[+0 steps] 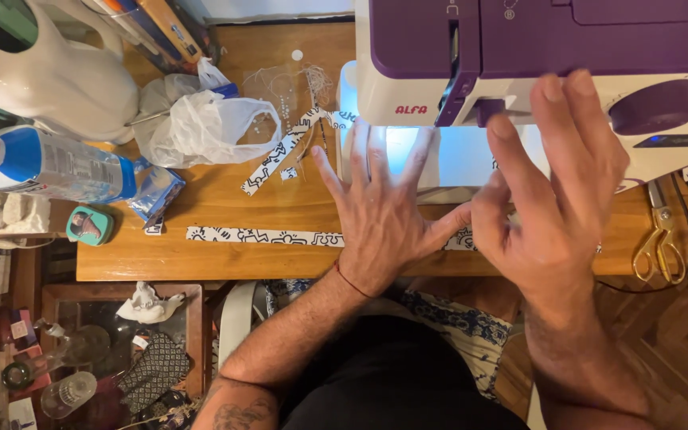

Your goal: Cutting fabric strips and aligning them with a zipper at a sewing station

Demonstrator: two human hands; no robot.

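Purple-white sewing machine [535,56] crowds table [201,263] edge; left hand [380,211] flat, fingers spread, on printed fabric strip [264,236]; right hand [559,191] open, raised; scissors [661,239] beside.

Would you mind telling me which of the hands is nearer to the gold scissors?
Right. The right hand is raised just left of the gold scissors at the table's right end; the left hand lies flat further left, on the patterned fabric strip.

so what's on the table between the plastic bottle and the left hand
In the head view, a crumpled clear plastic bag and printed fabric strips lie between the bottle and the left hand.
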